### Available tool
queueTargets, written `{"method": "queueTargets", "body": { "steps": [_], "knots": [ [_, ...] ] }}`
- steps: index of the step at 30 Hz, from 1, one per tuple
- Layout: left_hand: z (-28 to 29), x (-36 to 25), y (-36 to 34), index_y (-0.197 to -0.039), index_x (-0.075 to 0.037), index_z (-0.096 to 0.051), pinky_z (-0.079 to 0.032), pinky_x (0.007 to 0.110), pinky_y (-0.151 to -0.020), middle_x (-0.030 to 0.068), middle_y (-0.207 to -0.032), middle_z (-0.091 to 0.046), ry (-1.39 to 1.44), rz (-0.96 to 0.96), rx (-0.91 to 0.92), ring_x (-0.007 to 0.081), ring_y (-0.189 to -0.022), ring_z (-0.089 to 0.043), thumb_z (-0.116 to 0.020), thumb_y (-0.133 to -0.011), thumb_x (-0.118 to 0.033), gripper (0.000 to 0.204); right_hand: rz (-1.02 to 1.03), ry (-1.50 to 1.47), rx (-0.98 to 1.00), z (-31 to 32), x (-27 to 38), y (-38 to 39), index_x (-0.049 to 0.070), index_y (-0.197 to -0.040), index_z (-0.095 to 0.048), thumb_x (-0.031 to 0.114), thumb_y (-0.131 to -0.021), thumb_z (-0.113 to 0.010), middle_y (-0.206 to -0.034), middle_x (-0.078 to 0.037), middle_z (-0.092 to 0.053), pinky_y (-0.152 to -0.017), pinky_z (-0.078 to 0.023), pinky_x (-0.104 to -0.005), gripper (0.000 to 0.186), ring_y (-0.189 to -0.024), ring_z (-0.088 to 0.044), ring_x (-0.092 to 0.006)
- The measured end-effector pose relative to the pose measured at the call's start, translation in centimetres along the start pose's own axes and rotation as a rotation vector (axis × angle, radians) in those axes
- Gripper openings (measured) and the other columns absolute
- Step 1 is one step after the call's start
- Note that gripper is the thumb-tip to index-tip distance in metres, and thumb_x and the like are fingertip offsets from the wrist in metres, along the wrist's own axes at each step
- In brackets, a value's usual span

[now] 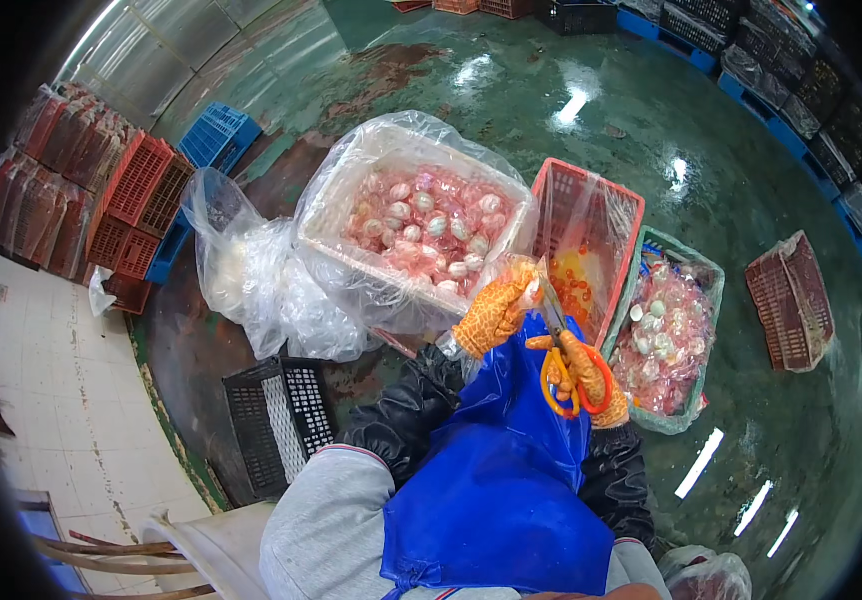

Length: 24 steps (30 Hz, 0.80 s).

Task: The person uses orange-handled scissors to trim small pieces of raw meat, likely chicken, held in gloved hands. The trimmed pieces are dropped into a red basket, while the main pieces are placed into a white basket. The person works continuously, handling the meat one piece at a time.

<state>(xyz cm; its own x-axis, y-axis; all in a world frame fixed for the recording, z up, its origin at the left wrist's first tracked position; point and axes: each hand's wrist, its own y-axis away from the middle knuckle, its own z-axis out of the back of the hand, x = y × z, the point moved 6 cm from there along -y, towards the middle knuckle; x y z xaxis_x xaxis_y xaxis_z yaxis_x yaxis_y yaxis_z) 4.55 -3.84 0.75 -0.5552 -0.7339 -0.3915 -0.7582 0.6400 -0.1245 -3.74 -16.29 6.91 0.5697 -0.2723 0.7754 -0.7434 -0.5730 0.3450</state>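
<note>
My left hand (499,305), in an orange textured glove, is closed around a small whitish egg (531,293) that seems wrapped in clear film. My right hand (593,378), gloved alike, grips scissors (557,322) with orange handles, their blades pointing up beside the egg; whether the blades touch it I cannot tell. Ahead of the left hand, a white plastic-lined bin (323,240) holds many eggs in pinkish film. Beyond both hands stands a red crate (591,172) lined with clear plastic, with orange yolks (571,285) inside. A green crate (713,330) of pink film and shells stands right of it.
Bunched clear plastic bags (276,280) lie left of the bin. A black crate (251,420) stands at lower left. Stacked red crates (139,180) and a blue crate (219,135) line the left. Another red crate (791,300) sits on the wet green floor (651,100) at right.
</note>
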Motion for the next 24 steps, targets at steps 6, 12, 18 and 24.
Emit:
{"method": "queueTargets", "body": {
  "steps": [6, 12, 18, 24],
  "knots": [
    [-2.4, -1.0, -0.2, -0.126, -0.005, -0.038, -0.045, 0.023, -0.076, 0.0057, -0.112, -0.048, -1.265, -0.387, -0.406, 0.0142, -0.095, -0.050, -0.045, -0.091, -0.017, 0.037, -0.015, -0.495, 0.128, -0.3, -1.0, -1.5, -0.008, -0.124, -0.037, 0.056, -0.088, -0.032, -0.055, -0.002, -0.043, -0.034, -0.031, -0.0197, 0.073, -0.038, -0.034, -0.0068],
    [-0.6, -0.6, -1.7, -0.107, -0.006, -0.051, -0.047, 0.023, -0.062, 0.0032, -0.089, -0.056, -0.236, -0.205, -0.489, 0.0118, -0.075, -0.055, -0.053, -0.088, -0.019, 0.023, -0.098, -0.612, 0.119, -0.2, -1.7, -3.6, -0.007, -0.126, -0.035, 0.057, -0.087, -0.034, -0.056, -0.003, -0.044, -0.035, -0.032, -0.0199, 0.075, -0.038, -0.033, -0.0074],
    [0.9, -1.7, -0.9, -0.098, -0.005, -0.055, -0.047, 0.027, -0.061, 0.0060, -0.086, -0.059, -0.733, -0.175, -0.754, 0.0141, -0.074, -0.056, -0.054, -0.086, -0.023, 0.022, -0.174, -0.251, -0.079, 1.3, -2.3, -4.7, -0.006, -0.115, -0.048, 0.055, -0.086, -0.041, -0.062, -0.004, -0.051, -0.039, -0.037, -0.0185, 0.068, -0.044, -0.044, -0.0087],
    [1.3, -3.5, -0.1, -0.092, -0.001, -0.056, -0.044, 0.043, -0.067, 0.0229, -0.085, -0.060, -1.743, 0.146, -0.999, 0.0354, -0.080, -0.059, -0.050, -0.082, -0.043, 0.043, -0.253, 0.300, -0.375, 1.4, -1.8, -4.5, 0.002, -0.101, -0.056, 0.054, -0.079, -0.055, -0.064, -0.005, -0.055, -0.045, -0.042, -0.0216, 0.057, -0.051, -0.049, -0.0088]
  ]
}}
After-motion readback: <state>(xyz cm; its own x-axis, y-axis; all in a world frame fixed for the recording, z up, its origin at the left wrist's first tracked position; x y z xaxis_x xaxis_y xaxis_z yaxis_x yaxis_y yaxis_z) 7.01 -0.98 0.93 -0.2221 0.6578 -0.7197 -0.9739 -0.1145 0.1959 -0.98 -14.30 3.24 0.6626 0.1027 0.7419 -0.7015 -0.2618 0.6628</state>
